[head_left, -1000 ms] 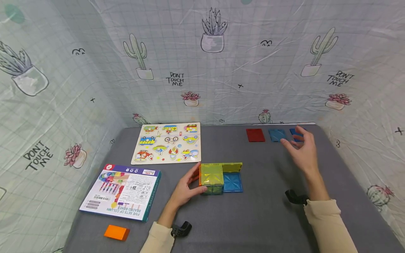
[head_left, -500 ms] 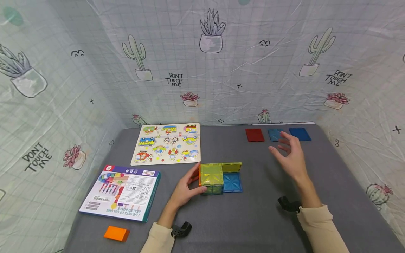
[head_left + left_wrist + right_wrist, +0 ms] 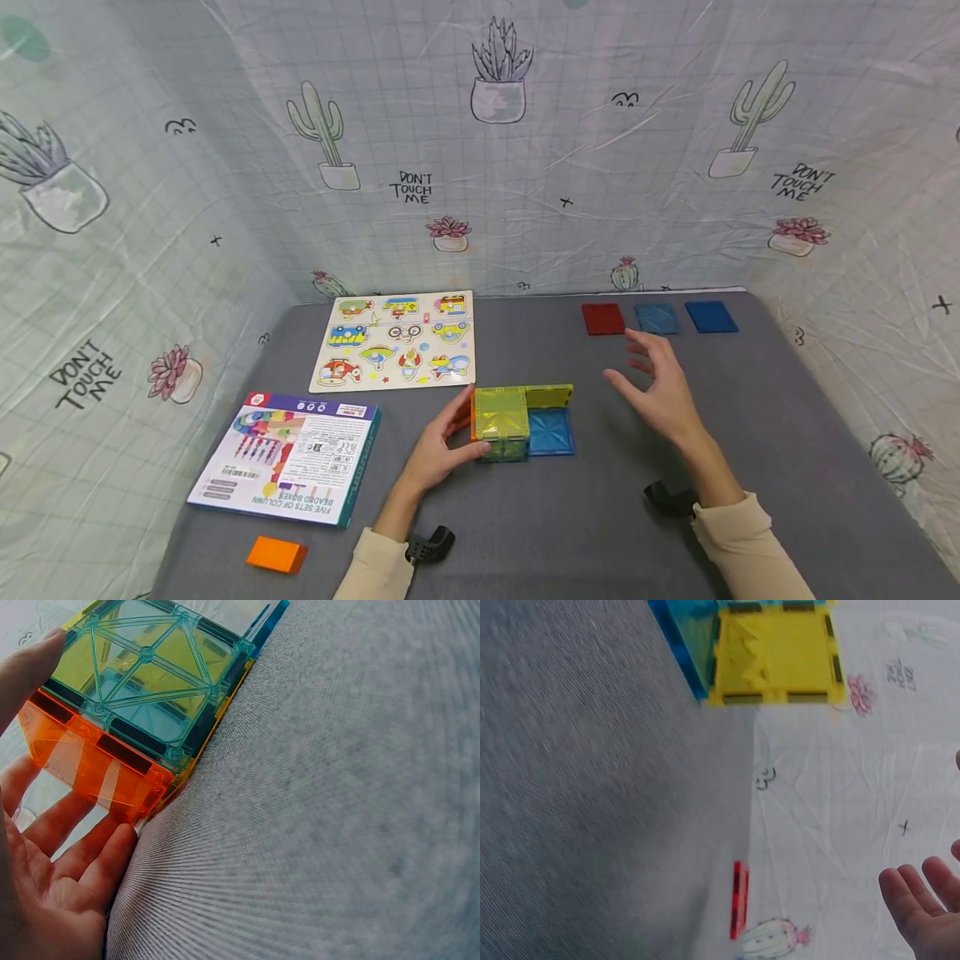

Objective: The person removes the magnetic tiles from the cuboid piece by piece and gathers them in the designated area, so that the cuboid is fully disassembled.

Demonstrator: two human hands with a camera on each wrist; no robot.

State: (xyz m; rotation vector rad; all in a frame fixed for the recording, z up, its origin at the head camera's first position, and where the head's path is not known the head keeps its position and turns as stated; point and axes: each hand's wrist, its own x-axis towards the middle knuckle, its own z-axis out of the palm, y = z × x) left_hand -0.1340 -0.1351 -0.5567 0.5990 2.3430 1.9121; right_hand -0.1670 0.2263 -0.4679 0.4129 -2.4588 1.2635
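Note:
A cube of translucent magnetic tiles (image 3: pixel 502 413) stands mid-table, with a yellow top, a teal front and an orange left side. My left hand (image 3: pixel 442 442) holds its left side: the thumb lies at the front face and the fingers (image 3: pixel 82 847) reach along the orange tile (image 3: pixel 94 757). A blue tile (image 3: pixel 551 432) lies flat against the cube's right side, and a yellow tile (image 3: pixel 550 397) stands upright along its back edge. My right hand (image 3: pixel 663 396) hovers to the right with nothing in it, its fingers loosely spread.
At the back right lie a red tile (image 3: pixel 603 319), a light blue tile (image 3: pixel 656 318) and a dark blue tile (image 3: pixel 711 317). A wooden vehicle puzzle board (image 3: pixel 397 342), a flat toy box (image 3: pixel 288 458) and an orange block (image 3: pixel 277 554) occupy the left. Printed cloth (image 3: pixel 562 167) hangs behind.
My right hand has moved left, away from the dark blue tile and toward the cube, still empty. My left hand and the cube have stayed in place.

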